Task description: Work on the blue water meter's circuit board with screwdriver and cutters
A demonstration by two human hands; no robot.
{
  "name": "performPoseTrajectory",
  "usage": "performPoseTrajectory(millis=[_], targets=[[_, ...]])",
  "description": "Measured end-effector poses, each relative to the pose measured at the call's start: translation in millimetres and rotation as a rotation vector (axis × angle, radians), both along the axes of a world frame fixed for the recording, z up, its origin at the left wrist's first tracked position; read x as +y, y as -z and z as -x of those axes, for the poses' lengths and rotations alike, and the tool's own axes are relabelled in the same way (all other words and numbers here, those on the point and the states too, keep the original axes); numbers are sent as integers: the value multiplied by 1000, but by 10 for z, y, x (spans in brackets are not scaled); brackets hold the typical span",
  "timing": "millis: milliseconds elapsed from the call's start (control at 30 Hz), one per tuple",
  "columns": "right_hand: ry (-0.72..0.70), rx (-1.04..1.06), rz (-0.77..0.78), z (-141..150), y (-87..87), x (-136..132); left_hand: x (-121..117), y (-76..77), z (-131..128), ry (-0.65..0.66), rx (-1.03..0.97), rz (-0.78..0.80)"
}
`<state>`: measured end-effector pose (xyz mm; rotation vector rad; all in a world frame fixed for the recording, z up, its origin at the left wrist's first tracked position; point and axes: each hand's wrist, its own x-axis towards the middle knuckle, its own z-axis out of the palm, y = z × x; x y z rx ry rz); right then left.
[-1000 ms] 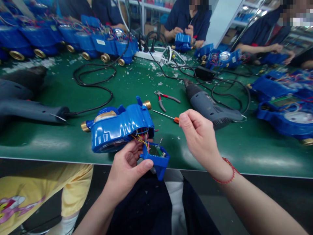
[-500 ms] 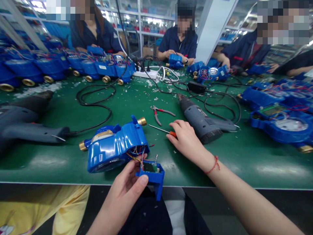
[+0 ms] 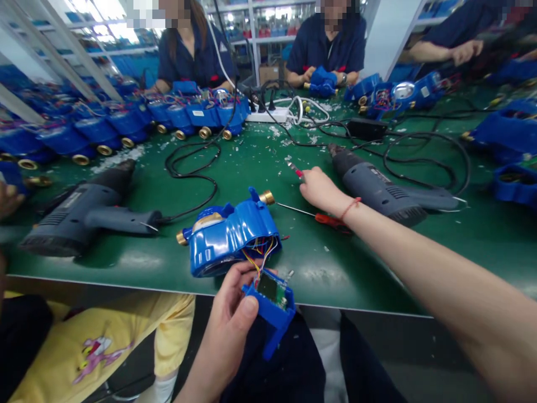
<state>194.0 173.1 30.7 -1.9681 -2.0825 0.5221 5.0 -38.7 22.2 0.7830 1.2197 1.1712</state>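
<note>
Head view | my right hand [image 3: 319, 189] reaches forward over the surface [image 3: 377, 252], fingers curled on the pliers [image 3: 295, 169], mostly hidden; screwdriver [image 3: 314, 215] lies crosswise under the wrist | my left hand [image 3: 235, 305] pinches the blue module [image 3: 272, 305], wired to the meter [image 3: 230, 235] just beyond.

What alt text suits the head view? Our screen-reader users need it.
The left hand holds a blue circuit module wired to a blue water meter on the green table; the right hand reaches red-handled pliers.
</note>
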Motion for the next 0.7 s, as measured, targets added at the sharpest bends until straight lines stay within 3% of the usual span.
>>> performPoseTrajectory(millis=[167,233,367,467,700], targets=[[-135,248,-86,-494,-366,-643,34,-63,31,29,64,19],[-397,460,-77,-648,-447,-987,56,-74,40,22,91,28],[-568,359,82,-674,-504,-1503,88,-94,51,34,112,27],[-621,408,197,-556,-516,-1622,97,-96,68,57,118,24],[-649,446,373,-448,-521,-1505,100,-69,84,59,114,14]])
